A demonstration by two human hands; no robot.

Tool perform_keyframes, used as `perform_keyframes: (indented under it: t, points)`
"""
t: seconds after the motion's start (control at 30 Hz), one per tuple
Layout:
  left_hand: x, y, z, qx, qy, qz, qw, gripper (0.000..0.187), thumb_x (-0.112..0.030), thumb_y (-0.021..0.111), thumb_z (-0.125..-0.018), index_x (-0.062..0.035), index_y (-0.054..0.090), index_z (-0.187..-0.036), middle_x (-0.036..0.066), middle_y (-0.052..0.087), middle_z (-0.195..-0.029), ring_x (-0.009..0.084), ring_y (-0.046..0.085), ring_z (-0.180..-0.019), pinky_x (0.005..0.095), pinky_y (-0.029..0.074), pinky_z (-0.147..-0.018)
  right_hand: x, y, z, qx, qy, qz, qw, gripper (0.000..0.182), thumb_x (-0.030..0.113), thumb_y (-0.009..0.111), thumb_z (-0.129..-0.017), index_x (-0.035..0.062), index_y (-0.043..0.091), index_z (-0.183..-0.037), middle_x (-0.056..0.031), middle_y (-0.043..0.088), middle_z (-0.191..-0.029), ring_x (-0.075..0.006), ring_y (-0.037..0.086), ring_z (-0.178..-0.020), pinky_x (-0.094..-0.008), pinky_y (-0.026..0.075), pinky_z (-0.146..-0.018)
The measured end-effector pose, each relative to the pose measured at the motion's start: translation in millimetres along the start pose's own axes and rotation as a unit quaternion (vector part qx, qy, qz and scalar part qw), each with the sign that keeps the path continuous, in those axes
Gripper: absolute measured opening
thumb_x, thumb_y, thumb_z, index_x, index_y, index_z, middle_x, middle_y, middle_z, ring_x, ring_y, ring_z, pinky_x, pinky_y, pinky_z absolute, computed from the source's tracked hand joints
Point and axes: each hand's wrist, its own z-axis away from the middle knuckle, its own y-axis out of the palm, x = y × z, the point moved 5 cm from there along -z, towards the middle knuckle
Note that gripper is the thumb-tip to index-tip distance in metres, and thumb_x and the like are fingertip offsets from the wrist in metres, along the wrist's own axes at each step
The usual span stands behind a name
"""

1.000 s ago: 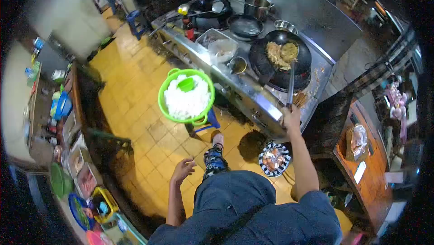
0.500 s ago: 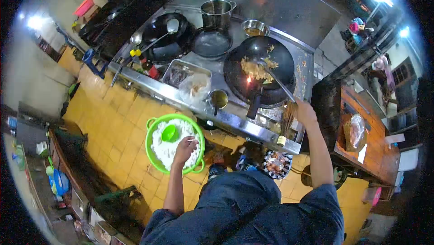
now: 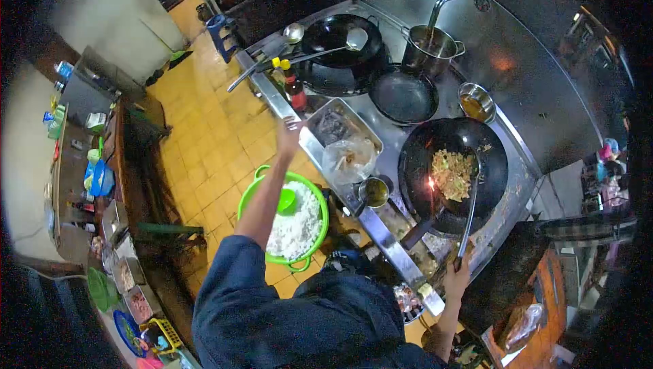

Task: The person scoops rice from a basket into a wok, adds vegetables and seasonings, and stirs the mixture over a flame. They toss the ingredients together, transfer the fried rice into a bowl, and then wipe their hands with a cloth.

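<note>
My right hand (image 3: 457, 279) is closed round the handle of a long metal wok spatula (image 3: 466, 233). The spatula's head dips into fried rice (image 3: 452, 175) in a black wok (image 3: 422, 144), and flame-like orange light shows at the food's left side. My left hand (image 3: 290, 132) is stretched out over the stove's front edge, fingers apart and slightly blurred, apparently holding nothing. Just beyond it stand sauce bottles with yellow caps (image 3: 294, 90). Under my left forearm is a green basin (image 3: 325, 223) of white rice (image 3: 296, 226) with a green scoop (image 3: 286, 202) in it.
A metal tray (image 3: 371, 127) and a plastic bag (image 3: 349, 159) lie beside a small pot (image 3: 374, 193). Behind are an empty black pan (image 3: 404, 95), a tall pot (image 3: 431, 46), a steel bowl (image 3: 476, 102) and another wok (image 3: 340, 42) with utensils across it.
My left hand has moved from above the rice basin to near the sauce bottles. My view has turned left. The right hand keeps hold of the wok spatula, and the food sits more gathered.
</note>
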Motion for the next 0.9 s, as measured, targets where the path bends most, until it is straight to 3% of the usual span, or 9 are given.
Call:
perform_keyframes:
  t: [0.17,0.27,0.3,0.37,0.5,0.57,0.63,0.77,0.9]
  points:
    - [21.0,3.2,-135.5,-0.101,0.004,-0.161,0.982,0.094,-0.047,0.078,-0.056,0.0105,0.037,-0.118,0.024,0.049,-0.111,0.0311,0.046,-0.104,0.0401,0.036,-0.092,22.1,-11.5,3.9,0.073,0.089,-0.016,0.993,0.033,0.008,0.056,-0.077,-0.0008,0.050,-0.109,-0.0095,0.051,-0.063,-0.0175,0.048,-0.057,-0.0320,0.041,-0.054]
    - [66.2,8.3,-200.0,-0.110,0.110,-0.114,0.981,0.084,-0.030,0.080,-0.059,0.0055,0.038,-0.122,0.018,0.051,-0.115,0.0265,0.053,-0.096,0.0364,0.039,-0.088,22.7,-14.2,3.9,0.044,0.083,0.046,0.994,0.044,0.010,0.059,-0.075,0.0048,0.050,-0.117,-0.0085,0.050,-0.065,-0.0174,0.049,-0.058,-0.0307,0.042,-0.055]
    - [88.1,16.7,-222.8,-0.055,0.073,0.052,0.994,0.066,-0.030,0.078,-0.063,0.0028,0.049,-0.113,0.014,0.059,-0.101,0.0257,0.057,-0.086,0.0346,0.043,-0.083,9.7,-12.6,10.4,0.034,0.079,0.044,0.995,0.045,0.011,0.059,-0.075,0.0051,0.050,-0.118,-0.0082,0.051,-0.068,-0.0163,0.048,-0.059,-0.0298,0.043,-0.057]
    - [62.3,22.3,-223.4,-0.068,0.014,-0.192,0.979,0.047,-0.030,0.075,-0.066,0.0016,0.059,-0.097,0.013,0.063,-0.085,0.0251,0.058,-0.080,0.0331,0.045,-0.076,12.6,-15.6,15.1,0.045,0.144,0.011,0.988,0.046,0.011,0.060,-0.075,0.0052,0.049,-0.119,-0.0088,0.053,-0.074,-0.0153,0.048,-0.062,-0.0285,0.044,-0.062]
    - [17.9,56.9,-193.9,-0.083,0.121,-0.352,0.924,0.036,-0.030,0.069,-0.073,0.0023,0.060,-0.087,0.018,0.064,-0.080,0.0321,0.061,-0.072,0.0397,0.046,-0.064,38.2,-18.3,14.9,0.061,0.164,0.013,0.985,0.047,0.005,0.061,-0.072,0.0016,0.049,-0.117,-0.0065,0.051,-0.073,-0.0157,0.047,-0.065,-0.0265,0.042,-0.063]
    - [-45.8,100.0,-156.1,-0.048,0.289,-0.410,0.864,0.037,-0.030,0.066,-0.074,0.0021,0.059,-0.091,0.019,0.064,-0.080,0.0358,0.061,-0.077,0.0429,0.046,-0.063,36.4,-17.7,18.0,0.037,0.139,0.005,0.990,0.046,0.004,0.062,-0.071,0.0004,0.049,-0.115,-0.0086,0.052,-0.074,-0.0181,0.047,-0.065,-0.0277,0.043,-0.066]
    - [-97.5,146.8,-113.9,0.091,0.284,-0.356,0.886,0.035,-0.031,0.064,-0.075,0.0000,0.058,-0.090,0.018,0.063,-0.077,0.0371,0.061,-0.076,0.0456,0.046,-0.062,39.2,-21.8,21.1,-0.023,0.083,0.017,0.996,0.046,0.004,0.062,-0.071,-0.0009,0.049,-0.115,-0.0140,0.058,-0.081,-0.0203,0.054,-0.070,-0.0299,0.045,-0.070]
    - [-163.9,234.0,-24.0,0.294,0.379,-0.492,0.727,0.025,-0.029,0.060,-0.075,-0.0063,0.060,-0.087,0.015,0.064,-0.079,0.0314,0.063,-0.076,0.0429,0.050,-0.063,47.6,-32.9,22.3,0.004,0.139,0.004,0.990,0.053,0.009,0.063,-0.071,-0.0009,0.047,-0.120,-0.0227,0.059,-0.101,-0.0301,0.061,-0.090,-0.0343,0.047,-0.076]
    - [-186.3,304.9,59.8,0.412,0.423,-0.535,0.605,0.017,-0.019,0.056,-0.077,-0.0089,0.065,-0.086,0.013,0.065,-0.082,0.0283,0.064,-0.080,0.0389,0.052,-0.066,67.1,-52.9,24.4,-0.025,0.110,0.005,0.994,0.053,0.010,0.063,-0.071,0.0005,0.046,-0.121,-0.0242,0.059,-0.094,-0.0347,0.061,-0.084,-0.0366,0.047,-0.072]
